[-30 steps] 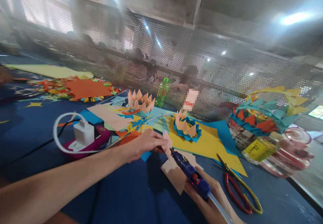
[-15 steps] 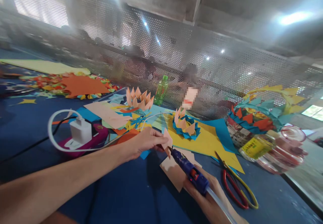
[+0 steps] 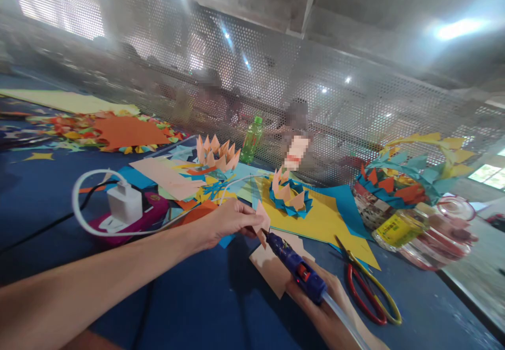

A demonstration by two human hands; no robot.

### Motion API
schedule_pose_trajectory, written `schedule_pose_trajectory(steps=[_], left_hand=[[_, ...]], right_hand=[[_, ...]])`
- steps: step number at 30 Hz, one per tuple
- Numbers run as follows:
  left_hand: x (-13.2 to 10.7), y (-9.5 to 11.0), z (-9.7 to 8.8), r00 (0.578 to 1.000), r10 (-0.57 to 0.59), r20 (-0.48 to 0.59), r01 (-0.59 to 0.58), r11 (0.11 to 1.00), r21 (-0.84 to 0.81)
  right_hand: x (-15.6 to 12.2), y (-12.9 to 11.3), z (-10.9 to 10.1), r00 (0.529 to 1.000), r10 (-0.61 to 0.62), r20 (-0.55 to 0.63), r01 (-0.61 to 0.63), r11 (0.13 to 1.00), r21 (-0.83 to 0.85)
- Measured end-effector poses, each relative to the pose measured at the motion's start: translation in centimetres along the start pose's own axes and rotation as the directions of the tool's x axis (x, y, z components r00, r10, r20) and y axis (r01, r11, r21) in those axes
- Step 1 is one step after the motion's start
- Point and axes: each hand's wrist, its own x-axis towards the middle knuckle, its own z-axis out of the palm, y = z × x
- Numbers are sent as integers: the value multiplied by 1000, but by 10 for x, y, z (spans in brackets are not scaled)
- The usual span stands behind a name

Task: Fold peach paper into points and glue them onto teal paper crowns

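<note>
Between the fingertips of my left hand (image 3: 232,223) is a small folded piece of peach paper (image 3: 262,216), held above the table. My right hand (image 3: 323,300) is wrapped round a dark blue glue gun (image 3: 296,267), with a clear glue stick (image 3: 344,316) sticking out of its back end. The gun's nozzle is at the lower edge of the folded paper; I cannot tell whether it touches. Flat peach sheets (image 3: 269,267) lie on the table under the gun. Red and yellow scissors (image 3: 365,281) lie with blades apart to the right of my right hand.
Behind my hands stand a blue and peach paper ring (image 3: 291,198), a peach paper crown (image 3: 216,154) and a green bottle (image 3: 251,141). A purple power strip (image 3: 152,210) with a white charger (image 3: 124,204) sits left. Right are a glue bottle (image 3: 400,229) and a paper-trimmed basket (image 3: 373,203).
Almost nothing differs. Both hands keep their holds on the folded paper and the glue gun, while the whole view has shifted very slightly.
</note>
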Motion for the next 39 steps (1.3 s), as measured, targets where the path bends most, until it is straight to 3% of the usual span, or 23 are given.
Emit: schedule_pose_trajectory(steps=[39], left_hand=[[0,8,-8,996,63,-57,-64,998,-26]], right_hand=[[-1,3,-1,998,24,51,-23,999,-35]])
